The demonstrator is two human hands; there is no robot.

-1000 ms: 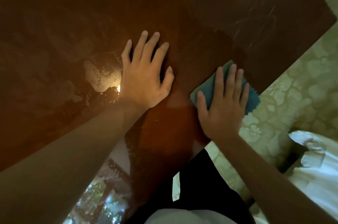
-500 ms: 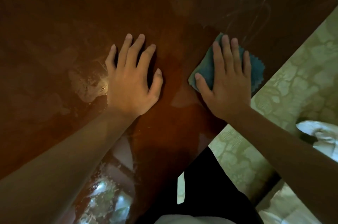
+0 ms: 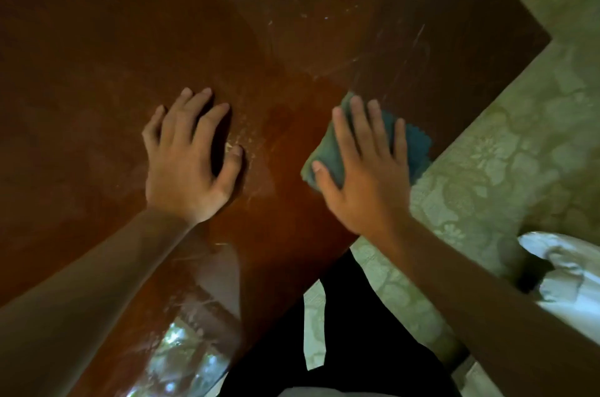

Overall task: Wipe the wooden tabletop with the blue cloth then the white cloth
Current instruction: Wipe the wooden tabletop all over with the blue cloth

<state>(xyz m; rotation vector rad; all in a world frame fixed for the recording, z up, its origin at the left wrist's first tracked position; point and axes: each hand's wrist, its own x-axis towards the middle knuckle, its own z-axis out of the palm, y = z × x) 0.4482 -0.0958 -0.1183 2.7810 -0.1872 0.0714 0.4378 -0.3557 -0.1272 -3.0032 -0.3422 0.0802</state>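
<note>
Wooden tabletop (image 3: 97,49): one, dark glossy brown, fills left and far part of view; scratches and smears toward far right corner.
Left hand (image 3: 185,166): one, palm down flat on tabletop, left of centre; fingers spread and mostly straight, thumb tip touching wood; holds nothing.
Right hand (image 3: 363,176): one, palm down on the blue cloth, fingers straight and slightly fanned, pressing it, not curled round it.
Blue cloth (image 3: 417,146): one, teal, zigzag-cut edge, on tabletop at its right edge, mostly under right hand.
Floor (image 3: 506,169): pale green, floral pattern, right side.
White fabric (image 3: 565,270): one crumpled bundle, near right edge; cannot tell if it is the white cloth.
</note>
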